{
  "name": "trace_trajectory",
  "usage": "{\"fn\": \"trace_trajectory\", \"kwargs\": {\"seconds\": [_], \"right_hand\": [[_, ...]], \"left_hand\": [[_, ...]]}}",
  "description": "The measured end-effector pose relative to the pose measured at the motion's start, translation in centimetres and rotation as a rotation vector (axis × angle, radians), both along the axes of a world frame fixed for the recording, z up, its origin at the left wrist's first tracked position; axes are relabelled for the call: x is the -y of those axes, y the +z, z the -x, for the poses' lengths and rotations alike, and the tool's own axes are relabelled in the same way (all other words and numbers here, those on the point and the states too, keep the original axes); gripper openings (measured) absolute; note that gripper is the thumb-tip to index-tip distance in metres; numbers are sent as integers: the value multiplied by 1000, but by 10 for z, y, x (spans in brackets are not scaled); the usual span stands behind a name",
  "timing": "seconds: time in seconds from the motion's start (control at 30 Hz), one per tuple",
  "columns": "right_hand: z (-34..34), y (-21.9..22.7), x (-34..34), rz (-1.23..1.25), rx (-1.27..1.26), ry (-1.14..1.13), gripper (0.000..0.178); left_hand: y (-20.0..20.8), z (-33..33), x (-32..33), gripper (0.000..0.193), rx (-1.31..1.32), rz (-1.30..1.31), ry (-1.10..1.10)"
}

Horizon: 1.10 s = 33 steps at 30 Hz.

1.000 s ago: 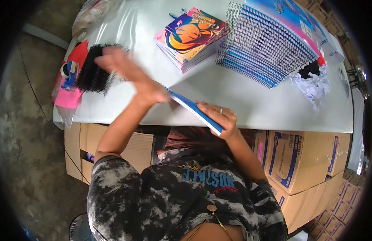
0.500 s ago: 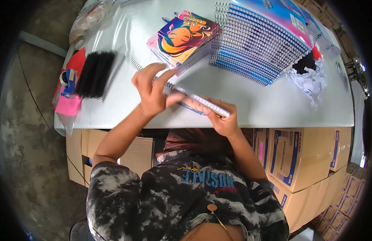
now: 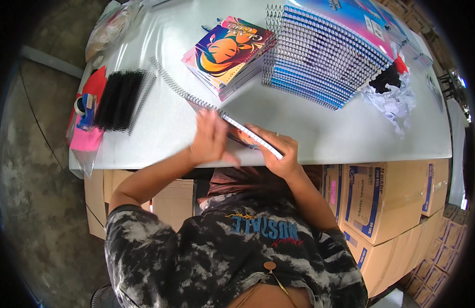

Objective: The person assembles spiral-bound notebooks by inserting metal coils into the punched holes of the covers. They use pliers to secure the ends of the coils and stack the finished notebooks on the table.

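Note:
My right hand (image 3: pixel 281 153) grips a small notebook (image 3: pixel 255 137) near the table's front edge, its punched edge turned up and its colourful cover partly showing. A long dark spiral coil (image 3: pixel 177 88) reaches from the far end of that edge up and left over the table. Beside the coil's near end is my left hand (image 3: pixel 209 137), blurred by motion, with its thumb apart from the fingers and nothing visible held in it. Whether its fingertips touch the coil is hard to see.
Illustrated notebooks (image 3: pixel 227 54) lie stacked ahead. Right of them stands a large pile of spiral-bound notebooks (image 3: pixel 324 56), with crumpled paper (image 3: pixel 394 105) beside it. Black coils (image 3: pixel 122 100) lie at left near a blue tape dispenser (image 3: pixel 87 115). Cardboard boxes (image 3: pixel 396 200) stand below the table.
My left hand has come down and toward me from the coil, its thumb now lower. More of the coil shows, stretching up and left. The notebook in my right hand has tilted slightly.

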State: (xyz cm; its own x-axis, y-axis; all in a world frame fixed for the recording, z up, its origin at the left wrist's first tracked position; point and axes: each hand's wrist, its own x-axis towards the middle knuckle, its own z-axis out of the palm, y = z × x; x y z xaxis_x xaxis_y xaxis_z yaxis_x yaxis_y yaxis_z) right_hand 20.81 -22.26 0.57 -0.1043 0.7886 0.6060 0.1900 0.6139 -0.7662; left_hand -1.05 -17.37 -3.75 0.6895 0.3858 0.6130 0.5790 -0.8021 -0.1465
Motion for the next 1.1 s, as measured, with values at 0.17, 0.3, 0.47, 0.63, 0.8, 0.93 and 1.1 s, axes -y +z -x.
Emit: {"fn": "trace_trajectory", "kwargs": {"seconds": [0.17,0.3,0.47,0.63,0.8,0.93,1.1], "right_hand": [[6,5,1,-60,54,26,31],[6,-4,-6,-79,21,35,42],[7,3,-11,-130,82,75,44],[4,-1,-4,-76,60,23,45],[12,3,-12,-174,51,50,43],[5,-12,-11,-67,6,-26,42],[9,-3,-8,-181,93,-3,41]], "left_hand": [[23,22,-43,113,267,-137,25],[15,-7,-11,112,202,127,-73],[62,-9,-31,117,208,-310,-13],[11,-19,7,107,136,110,-191],[3,-2,-47,91,62,-344,-183],[12,-36,11,105,106,136,-325],[53,-42,-20,85,329,-380,-17]]}}
